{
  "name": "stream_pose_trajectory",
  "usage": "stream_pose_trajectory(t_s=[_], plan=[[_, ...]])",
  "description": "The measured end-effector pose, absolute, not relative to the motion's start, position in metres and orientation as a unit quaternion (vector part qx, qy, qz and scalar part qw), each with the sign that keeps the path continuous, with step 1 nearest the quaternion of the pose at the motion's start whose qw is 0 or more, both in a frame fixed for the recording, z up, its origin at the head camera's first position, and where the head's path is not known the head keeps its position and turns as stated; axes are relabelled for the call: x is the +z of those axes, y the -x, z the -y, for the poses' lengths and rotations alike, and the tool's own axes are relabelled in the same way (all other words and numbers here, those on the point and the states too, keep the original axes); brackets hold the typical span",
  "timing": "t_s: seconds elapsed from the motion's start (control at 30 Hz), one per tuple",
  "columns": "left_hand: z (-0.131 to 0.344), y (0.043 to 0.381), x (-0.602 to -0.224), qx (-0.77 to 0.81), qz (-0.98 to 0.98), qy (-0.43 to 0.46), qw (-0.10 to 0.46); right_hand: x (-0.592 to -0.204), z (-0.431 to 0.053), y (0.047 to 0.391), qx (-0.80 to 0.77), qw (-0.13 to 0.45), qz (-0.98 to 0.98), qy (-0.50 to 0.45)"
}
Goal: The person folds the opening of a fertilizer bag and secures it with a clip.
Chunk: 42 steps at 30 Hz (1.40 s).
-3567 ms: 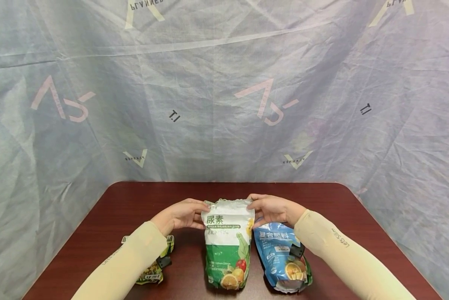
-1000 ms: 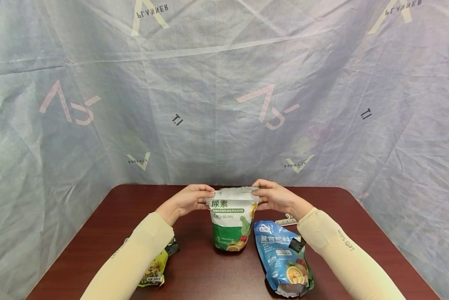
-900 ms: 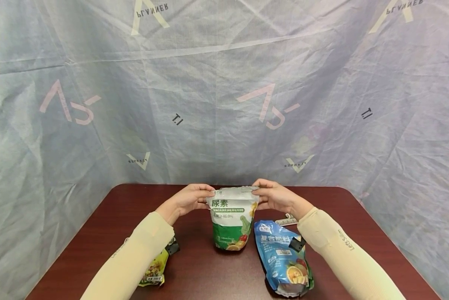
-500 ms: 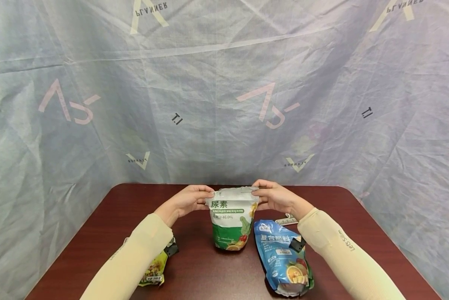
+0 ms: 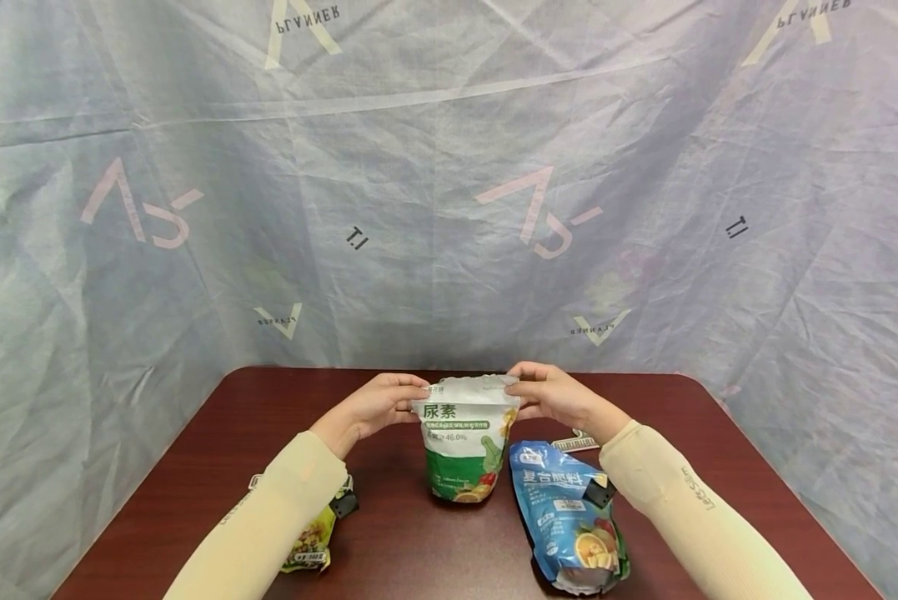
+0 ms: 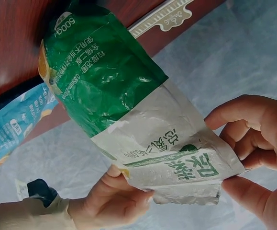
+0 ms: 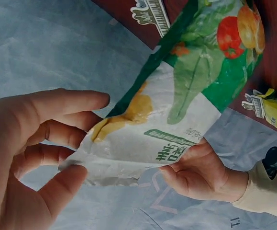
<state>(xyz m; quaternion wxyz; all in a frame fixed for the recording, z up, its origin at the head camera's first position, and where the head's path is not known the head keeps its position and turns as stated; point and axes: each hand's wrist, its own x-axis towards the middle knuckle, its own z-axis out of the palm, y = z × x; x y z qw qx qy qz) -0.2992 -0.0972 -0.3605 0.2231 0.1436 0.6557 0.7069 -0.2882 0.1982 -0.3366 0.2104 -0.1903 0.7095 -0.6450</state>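
In the head view, a white-and-green urea fertilizer bag (image 5: 459,446) stands roughly upright mid-table, its bottom at or close to the tabletop. My left hand (image 5: 373,402) pinches its top left corner; my right hand (image 5: 564,400) pinches the top right corner. The left wrist view shows the bag's front (image 6: 112,81) with a creased white top, my left hand (image 6: 258,143) large on one corner. Seen from the right wrist, vegetables are printed down the bag's side (image 7: 195,72), and my right thumb and fingers (image 7: 64,179) grip the near corner. Whether its mouth is sealed I cannot tell.
A blue compound-fertilizer bag (image 5: 561,512) lies right of centre. Behind it is a pale flat strip (image 5: 576,442) with ruler-like marks. A yellow-green packet (image 5: 311,537) lies at left, partly behind the left sleeve (image 5: 268,517). A grey cloth (image 5: 433,208) hangs beyond the table (image 5: 396,542).
Since 3.6 s ago both hands and the urea bag have moved away from me, the bag now more upright. The pale strip behind the blue bag has come into view. Over the last second, almost nothing moved.
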Motion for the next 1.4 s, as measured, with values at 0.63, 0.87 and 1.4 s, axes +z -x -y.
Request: stream_pose_trajectory(t_s=[0.63, 0.87, 1.4], plan=[[0.097, 0.299, -0.362, 0.709, -0.652, -0.142, 0.227, -0.323, -0.193, 0.265, -0.369, -0.221, -0.853, 0.297], [0.098, 0.300, -0.363, 0.712, -0.650, -0.140, 0.226, -0.324, -0.185, 0.262, -0.285, -0.306, -0.833, 0.363], [0.098, 0.298, -0.362, 0.719, -0.644, -0.132, 0.225, -0.339, -0.172, 0.262, -0.127, -0.420, -0.775, 0.455]])
